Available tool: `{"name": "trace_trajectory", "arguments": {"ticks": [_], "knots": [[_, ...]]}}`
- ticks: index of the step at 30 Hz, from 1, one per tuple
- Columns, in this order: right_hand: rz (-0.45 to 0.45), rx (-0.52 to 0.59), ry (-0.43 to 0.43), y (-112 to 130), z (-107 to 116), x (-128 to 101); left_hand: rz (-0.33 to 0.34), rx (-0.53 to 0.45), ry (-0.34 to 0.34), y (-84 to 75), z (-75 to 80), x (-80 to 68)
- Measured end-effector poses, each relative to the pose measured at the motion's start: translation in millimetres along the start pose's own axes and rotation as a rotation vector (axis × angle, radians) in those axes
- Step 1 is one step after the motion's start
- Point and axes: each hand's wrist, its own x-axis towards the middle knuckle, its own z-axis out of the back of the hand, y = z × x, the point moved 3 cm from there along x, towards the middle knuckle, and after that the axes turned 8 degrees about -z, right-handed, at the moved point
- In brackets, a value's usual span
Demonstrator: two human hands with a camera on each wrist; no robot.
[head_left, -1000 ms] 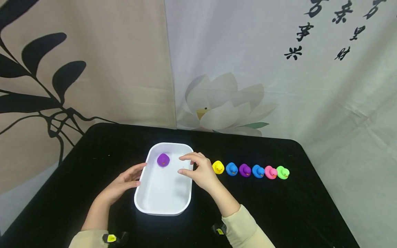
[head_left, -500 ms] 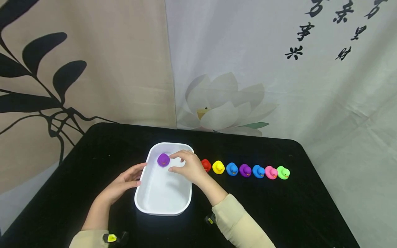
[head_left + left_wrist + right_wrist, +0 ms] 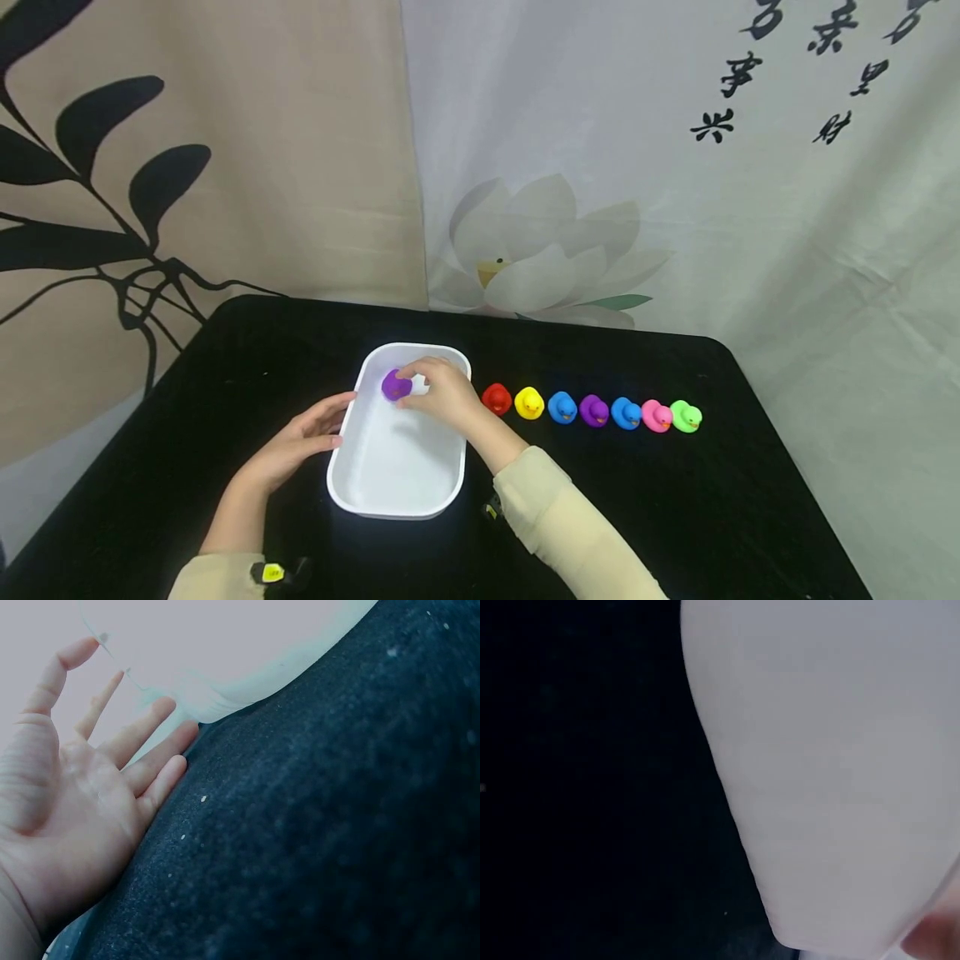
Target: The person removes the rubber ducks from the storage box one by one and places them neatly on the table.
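A white tray point(image 3: 390, 507) lies on the black table. A purple duck point(image 3: 392, 386) sits in its far left corner. My right hand point(image 3: 408, 388) reaches over the tray and pinches this duck between thumb and fingers. My left hand point(image 3: 339, 421) rests open against the tray's left wall, fingers straight. In the left wrist view the open left hand point(image 3: 97, 765) lies beside the tray wall point(image 3: 225, 667). The right wrist view shows mostly the tray point(image 3: 832, 765) and a bit of a fingertip point(image 3: 934, 941) at the bottom right.
Right of the tray stands a row of ducks: red point(image 3: 496, 398), yellow point(image 3: 528, 402), blue point(image 3: 562, 407), purple point(image 3: 593, 410), blue point(image 3: 625, 412), pink point(image 3: 656, 415), green point(image 3: 686, 416). Printed cloth hangs behind the table point(image 3: 675, 517).
My right hand has moved left from the tray's right rim across to the purple duck and closed round it, uncovering the red duck. The left hand has stayed put.
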Motion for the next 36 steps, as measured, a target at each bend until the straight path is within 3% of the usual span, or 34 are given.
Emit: {"name": "trace_trajectory", "arguments": {"ticks": [16,22,36], "knots": [[0.010,-0.133,0.065,-5,-14,29,0.003,0.005,-0.005,0.8,-0.2,1.2],[0.012,-0.081,0.078,-8,-19,33,0.036,0.021,-0.019,0.2,-1.0,1.5],[0.038,-0.091,0.075,-8,-24,37,0.018,0.017,-0.001,-2.4,-1.3,1.2]]}}
